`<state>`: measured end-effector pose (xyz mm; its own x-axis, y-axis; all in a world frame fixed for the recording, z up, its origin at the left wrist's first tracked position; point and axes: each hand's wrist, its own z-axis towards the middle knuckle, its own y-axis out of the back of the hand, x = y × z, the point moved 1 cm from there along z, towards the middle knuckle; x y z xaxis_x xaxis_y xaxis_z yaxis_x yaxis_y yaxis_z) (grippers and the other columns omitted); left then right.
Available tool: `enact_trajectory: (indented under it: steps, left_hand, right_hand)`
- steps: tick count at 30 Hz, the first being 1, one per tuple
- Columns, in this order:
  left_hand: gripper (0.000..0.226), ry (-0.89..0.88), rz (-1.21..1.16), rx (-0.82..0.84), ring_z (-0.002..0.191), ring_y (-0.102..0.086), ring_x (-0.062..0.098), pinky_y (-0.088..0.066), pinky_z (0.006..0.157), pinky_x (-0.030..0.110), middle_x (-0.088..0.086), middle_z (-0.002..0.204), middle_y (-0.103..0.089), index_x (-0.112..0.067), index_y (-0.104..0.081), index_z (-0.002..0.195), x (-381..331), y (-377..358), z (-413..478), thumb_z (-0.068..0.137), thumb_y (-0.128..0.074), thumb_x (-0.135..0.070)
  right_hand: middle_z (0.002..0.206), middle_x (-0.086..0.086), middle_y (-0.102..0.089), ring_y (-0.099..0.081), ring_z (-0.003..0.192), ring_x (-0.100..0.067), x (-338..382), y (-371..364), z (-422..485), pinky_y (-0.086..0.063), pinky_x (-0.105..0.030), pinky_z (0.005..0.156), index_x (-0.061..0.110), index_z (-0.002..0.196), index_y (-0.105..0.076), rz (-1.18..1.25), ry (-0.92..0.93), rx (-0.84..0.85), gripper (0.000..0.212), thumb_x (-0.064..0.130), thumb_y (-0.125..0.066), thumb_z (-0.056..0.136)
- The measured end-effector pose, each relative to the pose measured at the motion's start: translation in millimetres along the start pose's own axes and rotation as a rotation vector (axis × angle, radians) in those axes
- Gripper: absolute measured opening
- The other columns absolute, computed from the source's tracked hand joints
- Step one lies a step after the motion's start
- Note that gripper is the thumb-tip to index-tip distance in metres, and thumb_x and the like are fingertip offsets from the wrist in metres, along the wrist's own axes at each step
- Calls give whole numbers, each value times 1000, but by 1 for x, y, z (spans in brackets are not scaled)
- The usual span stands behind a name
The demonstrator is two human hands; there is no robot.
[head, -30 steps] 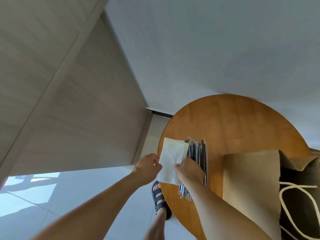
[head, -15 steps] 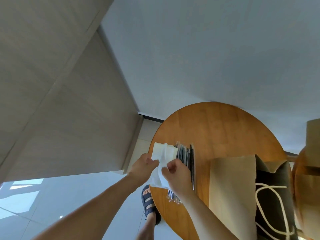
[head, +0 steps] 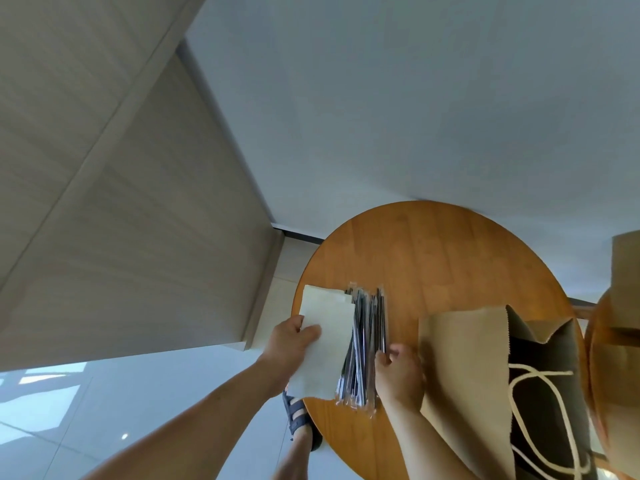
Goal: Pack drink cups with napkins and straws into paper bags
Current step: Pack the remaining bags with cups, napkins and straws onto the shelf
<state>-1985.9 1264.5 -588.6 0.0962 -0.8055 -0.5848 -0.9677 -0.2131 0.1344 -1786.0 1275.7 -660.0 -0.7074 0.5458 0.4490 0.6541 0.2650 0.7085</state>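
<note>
A white napkin [head: 325, 344] lies flat over the left edge of the round wooden table [head: 433, 258]; my left hand [head: 291, 344] holds it with the thumb on top. Right beside it lies a pile of several black straws in clear wrappers [head: 363, 344]. My right hand [head: 398, 375] pinches the rightmost straw of that pile near its lower half. An open brown paper bag [head: 464, 368] with white cord handles stands just right of my right hand. No drink cup shows in this view.
A second wooden table edge [head: 602, 386] and another brown bag [head: 627, 268] sit at the far right. A wood-panelled wall [head: 121, 237] stands on the left. My sandalled foot [head: 301, 420] is on the tiled floor below the table edge.
Both hands held the napkin before. Now my right hand has left it and moved right onto the straws, while my left hand keeps the napkin, spread flat.
</note>
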Motion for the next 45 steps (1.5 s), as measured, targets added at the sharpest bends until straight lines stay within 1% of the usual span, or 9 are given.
enact_trajectory:
  steps: [6, 15, 21, 24, 27, 31, 34, 42, 45]
  left_hand:
    - [13, -27, 133, -13, 91, -69, 21, -59, 83, 42, -3, 100, -71, -27, -61, 107, 4, 2, -5, 96, -56, -34]
    - [15, -62, 140, -23, 97, -64, 19, -56, 79, 33, 1, 108, -66, -22, -58, 112, -11, -8, -17, 97, -56, -26]
    - [23, -148, 73, -41, 100, -60, 17, -51, 84, 34, -1, 114, -63, -24, -52, 124, -49, -13, -46, 101, -51, -22]
    - [20, -210, 31, -8, 98, -63, 17, -53, 76, 27, -4, 110, -67, -25, -55, 119, -73, -14, -67, 101, -49, -19]
    - [19, -230, -69, 48, 98, -68, 29, -56, 88, 43, 8, 104, -73, -15, -65, 109, -97, -18, -92, 99, -49, -12]
    - [23, -298, -139, 109, 86, -69, 31, -53, 80, 44, 9, 87, -75, -11, -69, 94, -120, -26, -122, 94, -48, -3]
    - [20, -375, -149, 139, 97, -68, 38, -53, 89, 51, 17, 100, -74, -6, -70, 102, -129, -31, -136, 93, -52, -5]
    - [16, -521, -79, 129, 88, -74, 22, -57, 72, 33, 5, 96, -77, -11, -71, 105, -152, -45, -173, 92, -67, -18]
    - [17, -552, -55, 139, 83, -74, 26, -57, 63, 36, 8, 93, -76, -12, -70, 106, -166, -50, -189, 93, -67, -22]
  right_hand:
    - [84, 3, -59, -61, 80, -22, -9, -10, 12, -53, -33, 72, 15, 107, -64, -168, -3, 66, 19, 21, -63, 89]
    - [103, -5, -71, -68, 88, -24, -2, 11, -5, -57, -35, 73, 13, 118, -64, 24, 7, 36, 25, 18, -56, 96]
    - [75, 12, -70, -65, 71, -4, 48, 62, -55, -46, -8, 59, 21, 99, -70, 320, 317, 69, 13, 12, -63, 93]
    - [82, 22, -69, -66, 74, -3, 73, 92, -83, -51, -12, 61, 32, 94, -65, 383, 463, 202, 18, 15, -68, 91]
    - [82, 27, -68, -65, 77, 1, 92, 120, -99, -48, -9, 64, 36, 90, -63, 374, 553, 263, 22, 15, -68, 92]
    - [85, 27, -68, -65, 81, 2, 105, 150, -109, -48, -8, 69, 37, 89, -65, 360, 615, 269, 21, 17, -67, 92]
    - [87, 27, -67, -63, 84, 4, 108, 166, -112, -47, -6, 72, 39, 87, -64, 374, 629, 253, 20, 20, -67, 93]
    - [79, 21, -68, -64, 78, 2, 105, 193, -119, -46, -12, 68, 36, 88, -65, 368, 674, 224, 10, 27, -68, 92]
    - [93, 21, -66, -63, 88, 2, 105, 218, -125, -50, -12, 70, 42, 98, -59, 406, 699, 115, 20, 45, -73, 84]
